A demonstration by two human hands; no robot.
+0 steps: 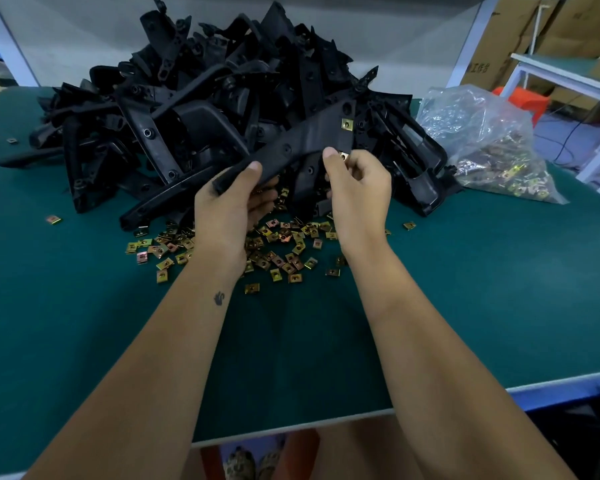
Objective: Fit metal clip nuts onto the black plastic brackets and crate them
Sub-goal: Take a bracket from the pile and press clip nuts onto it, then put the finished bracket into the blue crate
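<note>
**Second clip going onto the bracket**

The left hand (234, 199) is gripping the near end of a black bracket (302, 143) above the green table (465, 289). The right hand (357, 181) is pinching a metal clip (343, 155) against the bracket's edge. Another clip (347, 124) is sitting on its far end.

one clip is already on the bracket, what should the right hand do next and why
Probably push the clip nut pinched in the right hand onto the bracket edge just beside it. The left hand grips the bracket's near end, one fitted clip already sits at the far end, and the second is almost touching the edge.
</note>
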